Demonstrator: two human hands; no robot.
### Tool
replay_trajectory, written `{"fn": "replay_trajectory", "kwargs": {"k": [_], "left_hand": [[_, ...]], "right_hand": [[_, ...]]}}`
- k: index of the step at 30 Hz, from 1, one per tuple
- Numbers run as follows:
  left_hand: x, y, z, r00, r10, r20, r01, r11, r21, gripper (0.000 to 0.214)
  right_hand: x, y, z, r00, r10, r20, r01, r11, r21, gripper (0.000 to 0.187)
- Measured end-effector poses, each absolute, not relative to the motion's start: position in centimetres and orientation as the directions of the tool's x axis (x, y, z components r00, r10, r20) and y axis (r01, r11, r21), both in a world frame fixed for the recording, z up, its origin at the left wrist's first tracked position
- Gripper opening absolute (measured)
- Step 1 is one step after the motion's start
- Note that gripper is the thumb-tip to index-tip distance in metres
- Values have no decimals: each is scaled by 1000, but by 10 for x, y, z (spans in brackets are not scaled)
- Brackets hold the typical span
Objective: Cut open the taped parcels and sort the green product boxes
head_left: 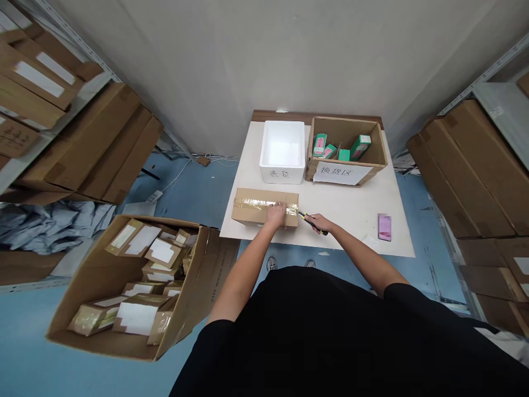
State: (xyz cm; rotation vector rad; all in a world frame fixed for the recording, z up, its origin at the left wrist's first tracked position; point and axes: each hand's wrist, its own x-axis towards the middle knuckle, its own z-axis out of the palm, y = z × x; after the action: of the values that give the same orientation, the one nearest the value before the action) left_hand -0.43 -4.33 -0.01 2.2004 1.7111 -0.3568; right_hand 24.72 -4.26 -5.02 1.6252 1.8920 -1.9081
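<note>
A taped brown cardboard parcel (pixel 258 205) lies near the front left edge of a white table (pixel 355 207). My left hand (pixel 276 214) rests on top of the parcel's right end, fingers curled down on it. My right hand (pixel 319 223) is closed around a yellow and black utility knife (pixel 308 218), whose tip points at the parcel's right end.
A white foam box (pixel 283 144) and an open carton (pixel 346 149) with green and pink packs and a paper label stand at the table's back. A pink phone (pixel 384 226) lies at right. A big carton of parcels (pixel 132 281) sits on the floor at left. Shelves with cartons flank both sides.
</note>
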Motion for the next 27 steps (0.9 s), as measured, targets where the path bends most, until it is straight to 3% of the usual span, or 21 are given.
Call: {"fn": "replay_trajectory", "kwargs": {"k": [6,11,17,21,23,27], "left_hand": [[-11,-39,3,290,877,-383,957,-262,126,96],[-26,-35,0,253,911,-326,953,-176,247,70],[-39,-14,-14,187,904,-383,977,-130,169,124],[-35,11,-18,169,848,-502,985,-122,124,142],[-35,21,-16,186,837,-515,982,-140,127,142],[-45,24,-14,293,858,-422,954,-232,191,117]], "right_hand": [[259,-43,-53,-394,701,-595,622,-273,-734,62],[247,-44,-50,-204,835,-511,601,-305,-739,56],[223,-58,-50,-146,880,-451,643,-262,-720,48],[221,-63,-49,-155,907,-391,730,-161,-665,40],[222,-64,-48,-169,914,-370,767,-114,-632,40],[222,-66,-43,-199,923,-328,849,-4,-528,41]]}}
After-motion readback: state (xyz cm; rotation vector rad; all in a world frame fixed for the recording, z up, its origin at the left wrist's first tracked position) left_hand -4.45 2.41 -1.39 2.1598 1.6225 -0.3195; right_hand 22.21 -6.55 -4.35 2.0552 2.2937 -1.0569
